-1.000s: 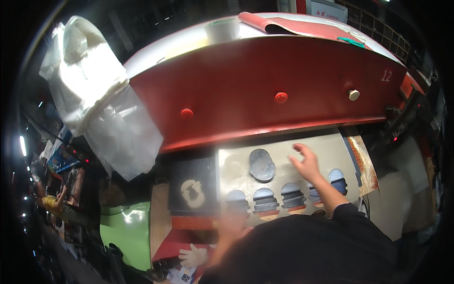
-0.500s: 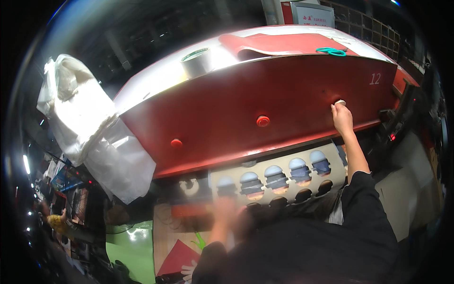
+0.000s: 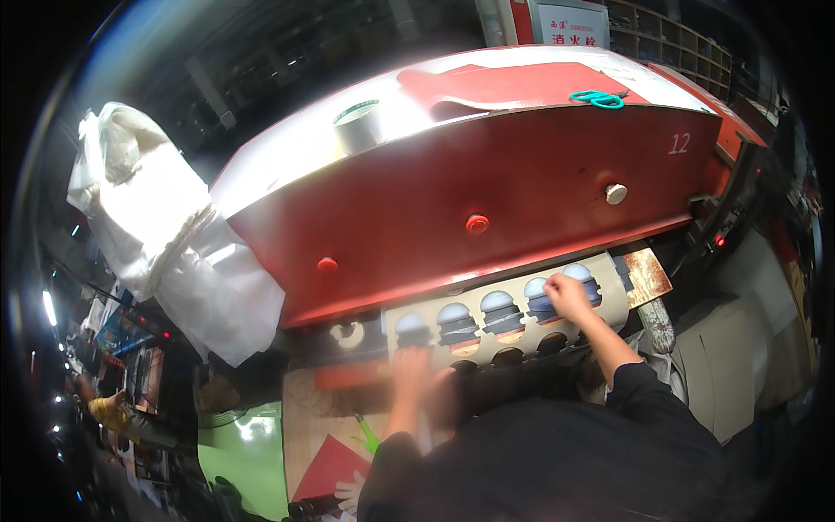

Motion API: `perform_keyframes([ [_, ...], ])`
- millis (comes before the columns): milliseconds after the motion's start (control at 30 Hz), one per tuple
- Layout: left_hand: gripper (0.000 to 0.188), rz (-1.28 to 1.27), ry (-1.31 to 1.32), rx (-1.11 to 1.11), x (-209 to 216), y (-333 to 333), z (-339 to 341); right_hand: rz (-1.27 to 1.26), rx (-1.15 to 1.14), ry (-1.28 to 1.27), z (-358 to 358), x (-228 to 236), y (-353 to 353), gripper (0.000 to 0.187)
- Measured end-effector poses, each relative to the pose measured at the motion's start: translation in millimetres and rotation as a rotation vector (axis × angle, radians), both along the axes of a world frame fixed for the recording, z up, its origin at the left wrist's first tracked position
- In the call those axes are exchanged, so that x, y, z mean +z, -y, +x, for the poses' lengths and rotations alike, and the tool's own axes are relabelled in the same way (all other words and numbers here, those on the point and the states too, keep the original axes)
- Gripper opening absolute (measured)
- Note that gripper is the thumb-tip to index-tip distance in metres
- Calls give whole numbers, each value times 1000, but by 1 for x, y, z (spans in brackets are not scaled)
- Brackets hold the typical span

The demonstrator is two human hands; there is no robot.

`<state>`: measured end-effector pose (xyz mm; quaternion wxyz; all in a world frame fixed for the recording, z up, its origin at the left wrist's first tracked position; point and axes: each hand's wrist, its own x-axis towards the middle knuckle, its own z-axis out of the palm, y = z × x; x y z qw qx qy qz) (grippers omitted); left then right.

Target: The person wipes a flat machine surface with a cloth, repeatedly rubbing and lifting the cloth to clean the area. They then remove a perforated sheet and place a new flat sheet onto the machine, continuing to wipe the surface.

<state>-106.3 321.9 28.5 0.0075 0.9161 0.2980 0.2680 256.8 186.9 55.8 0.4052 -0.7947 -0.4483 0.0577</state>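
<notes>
A beige sheet (image 3: 474,303) with rows of rounded cut-outs lies beneath the front of a red machine (image 3: 539,174). Pale, domed shapes show through the upper row of holes. My right hand (image 3: 570,300) is over the right part of the sheet, its fingers curled together at one of these holes; whatever they pinch is hidden. Close to the sheet's lower left corner is my left hand (image 3: 411,370), smeared by motion, so its grip is unclear. Up on the machine's front, a white round button (image 3: 616,193) stands free of both hands.
Two red buttons, one in the middle (image 3: 477,224), sit on the machine front. On its top are a tape roll (image 3: 358,130), a red sheet (image 3: 522,84) and teal-handled scissors (image 3: 597,99). A white bag (image 3: 156,209) hangs at left. A beige C-shaped piece (image 3: 348,335) lies left of the sheet.
My right hand has left the white button and come down onto the right part of the beige sheet. My left hand stays near the sheet's left end.
</notes>
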Motion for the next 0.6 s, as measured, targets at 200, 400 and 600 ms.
perform_keyframes([
  [200, 53, -13, -29, 45, 7, 0, 1, -67, 180, 150, -70, 6, -26, 19],
  [400, 52, -140, -114, 84, 17, 35, -14, 37, 261, 180, -106, 13, -34, 24],
  [600, 49, -229, -98, 125, 27, 82, -48, -57, 251, 193, -158, 19, -59, 73],
])
